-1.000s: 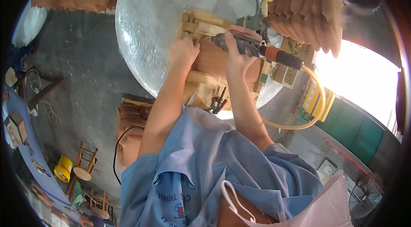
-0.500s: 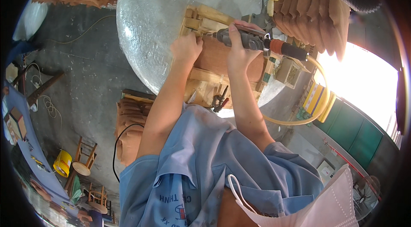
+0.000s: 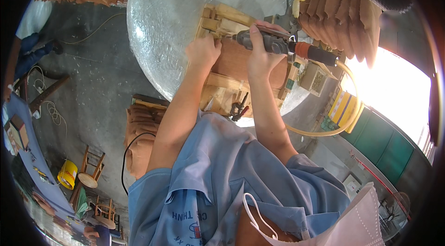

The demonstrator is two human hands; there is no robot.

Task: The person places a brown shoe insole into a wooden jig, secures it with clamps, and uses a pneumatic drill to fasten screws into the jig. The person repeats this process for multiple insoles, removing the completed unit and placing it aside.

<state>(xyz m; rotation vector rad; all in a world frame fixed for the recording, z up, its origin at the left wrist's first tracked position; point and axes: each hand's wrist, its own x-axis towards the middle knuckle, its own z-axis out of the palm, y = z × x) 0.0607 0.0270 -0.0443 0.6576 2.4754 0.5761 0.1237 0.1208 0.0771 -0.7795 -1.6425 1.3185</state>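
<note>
My right hand [image 3: 265, 56] is wrapped around a grey and black air screwdriver [image 3: 274, 44] with an orange band, lying nearly level with its bit toward the left. At the bit's tip, my left hand [image 3: 203, 52] is closed, its fingertips pinched against the wooden frame [image 3: 222, 82]; what they hold is too small or hidden to make out. A brown panel [image 3: 232, 62] lies inside the frame, below the tool. The frame rests on a round table [image 3: 157, 37] covered in clear plastic wrap.
A yellow air hose [image 3: 354, 83] loops from the tool's rear around the right. Near my body lies a black and red clamp [image 3: 239, 109]. Stacked brown pads [image 3: 331, 12] stand far right, more pads [image 3: 141, 123] at left. A person's legs [image 3: 34, 58] show at the left edge.
My hands and the screwdriver stay almost in place, with only a slight shift. At the left edge, another person's legs and shoe have come further into view.
</note>
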